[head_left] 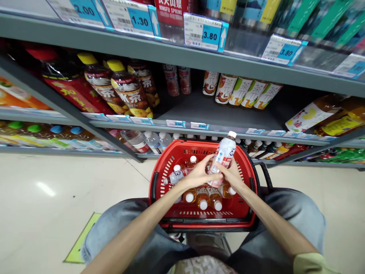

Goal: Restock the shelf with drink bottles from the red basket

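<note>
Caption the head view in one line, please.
Left hand and right hand hold a white-capped bottle over a red basket containing more bottles, before a store shelf.

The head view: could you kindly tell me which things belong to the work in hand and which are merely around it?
In the work:
- left hand and right hand, both on the held bottle
- red basket
- bottles in the basket

Apparently just around:
- yellow-capped bottles on the shelf
- price tags
- green floor marking
</note>
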A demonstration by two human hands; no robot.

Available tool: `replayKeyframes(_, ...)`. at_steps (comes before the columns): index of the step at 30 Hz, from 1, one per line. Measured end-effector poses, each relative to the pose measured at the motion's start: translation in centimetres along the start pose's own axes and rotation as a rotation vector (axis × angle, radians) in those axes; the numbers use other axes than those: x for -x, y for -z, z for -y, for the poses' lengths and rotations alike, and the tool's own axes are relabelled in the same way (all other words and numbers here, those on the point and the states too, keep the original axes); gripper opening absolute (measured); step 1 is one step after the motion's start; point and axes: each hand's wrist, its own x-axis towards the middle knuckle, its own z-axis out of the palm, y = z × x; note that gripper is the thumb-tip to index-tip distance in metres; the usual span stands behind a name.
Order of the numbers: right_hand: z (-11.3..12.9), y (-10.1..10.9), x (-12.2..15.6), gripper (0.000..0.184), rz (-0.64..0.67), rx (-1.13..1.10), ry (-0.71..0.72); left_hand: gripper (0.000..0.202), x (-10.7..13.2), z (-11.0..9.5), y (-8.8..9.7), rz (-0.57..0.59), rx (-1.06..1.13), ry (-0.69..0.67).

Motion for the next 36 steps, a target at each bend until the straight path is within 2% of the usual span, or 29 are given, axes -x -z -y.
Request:
replayKeyframes(3,-0.1,0.5,0.2,0.062,0.004,0.151,0.029,0.096,0.5,0.2,-0.6,0.026,-0.102,-0.031)
replayKeyframes(5,0.3,0.8,0.4,0.054,0.103,0.134,-0.048,0.095,0.8,0.4,-0.6,0.019,-0.094,-0.026)
replayKeyframes(8,1.3,1.2,0.5,0.051,0.318,0.075,-0.194,0.087,1.3,1.0,0.1,0.0,0.015,0.043)
replayKeyframes(10,2.0,1.3,0.5,0.049,0.418,0.087,-0.187,0.085,1.8,1.2,0.7,-0.03,0.131,0.082)
replayKeyframes(12,2.7,1.5,0.3,0.047,0.439,0.113,-0.123,0.088,2.2,1.1,1.1,-0.03,0.243,0.115)
replayKeyframes(14,3.4,1.9,0.0,0.047,0.373,0.118,-0.069,0.091,2.6,0.8,1.1,0.009,0.288,0.128)
replayKeyframes(18,3.9,3.6,-0.8,0.053,0.152,0.151,0.041,0.089,2.7,0.1,0.2,0.146,0.185,0.066)
replayKeyframes(22,3.5,5.4,-1.5,0.05,0.07,0.261,0.132,0.086,2.0,0.4,-0.5,0.259,0.037,0.019)
replayKeyframes(26,4.1,6.0,-1.3,0.046,-0.021,0.352,0.29,0.084,1.0,-0.1,-0.1,0.255,-0.304,-0.108)
replayKeyframes(30,7.0,4.9,-0.3,0.037,-0.165,0.556,0.552,0.092,0.2,-1.4,1.2,0.171,-0.645,-0.13)
replayKeyframes(33,10.1,3.5,0.3,0.03,-0.297,0.639,0.782,0.093,-0.2,-1.8,2.1,0.068,-0.783,-0.049)
replayKeyframes(36,13.4,1.8,0.1,0.032,-0.406,0.731,0.999,0.08,-0.6,-1.1,2.5,0.039,-0.906,0.122)
